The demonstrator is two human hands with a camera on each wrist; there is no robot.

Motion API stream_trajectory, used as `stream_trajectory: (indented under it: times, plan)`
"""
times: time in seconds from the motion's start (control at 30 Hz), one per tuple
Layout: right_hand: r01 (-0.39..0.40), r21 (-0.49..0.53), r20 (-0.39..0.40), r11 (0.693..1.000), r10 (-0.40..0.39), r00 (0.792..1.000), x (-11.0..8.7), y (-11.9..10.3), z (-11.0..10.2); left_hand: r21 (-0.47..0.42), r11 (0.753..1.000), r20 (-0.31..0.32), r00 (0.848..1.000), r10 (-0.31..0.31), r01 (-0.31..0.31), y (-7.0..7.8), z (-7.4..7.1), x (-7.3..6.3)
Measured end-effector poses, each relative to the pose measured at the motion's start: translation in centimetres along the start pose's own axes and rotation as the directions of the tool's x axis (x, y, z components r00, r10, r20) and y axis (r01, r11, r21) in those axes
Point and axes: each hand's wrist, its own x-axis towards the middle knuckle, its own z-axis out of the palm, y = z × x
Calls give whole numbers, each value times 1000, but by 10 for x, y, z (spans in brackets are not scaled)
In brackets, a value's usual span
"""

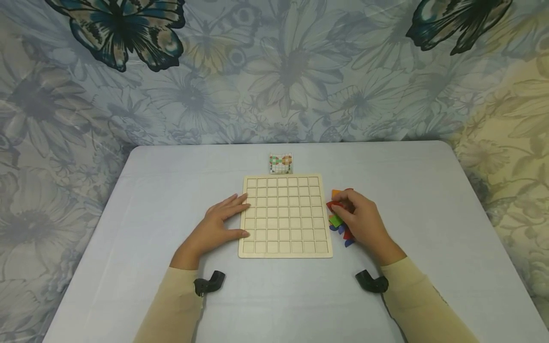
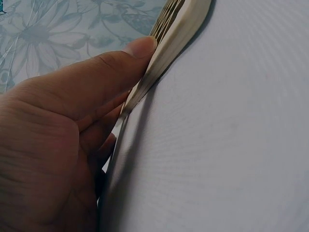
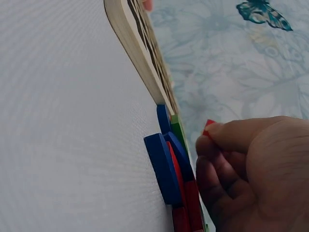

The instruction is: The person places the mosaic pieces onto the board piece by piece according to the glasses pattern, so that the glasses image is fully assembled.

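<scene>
A square wooden grid board (image 1: 285, 254) lies on the white table. My left hand (image 1: 218, 225) rests at its left edge, fingers spread, with the thumb and fingertips touching the rim. In the left wrist view the thumb (image 2: 142, 47) lies against the board's edge. My right hand (image 1: 362, 219) is over a small pile of coloured pieces right of the board. Between its thumb and fingers it pinches a red piece (image 3: 208, 126), mostly covered by the fingertips. Below the hand are a green piece (image 1: 336, 220), an orange piece (image 1: 336, 193) and blue pieces (image 3: 163, 169).
A small printed pattern card (image 1: 280, 163) lies just beyond the board's far edge. The white table (image 1: 171, 166) reaches back to a flowered cloth (image 1: 291, 85) with butterflies. Black wrist cameras (image 1: 372, 281) sit on both sleeves.
</scene>
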Motion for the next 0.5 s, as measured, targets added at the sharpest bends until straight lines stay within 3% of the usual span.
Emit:
stream_trajectory:
  times: [0.33,0.5]
  plan:
    - [-61,143,-3,988,62,998,2,-12,-3,2,1000,-19,1000,-18,18,-2,-3,-3]
    - [-88,193,59,977,78,995,5,-22,-3,-14,1000,-24,1000,-13,12,-4,-4,-2]
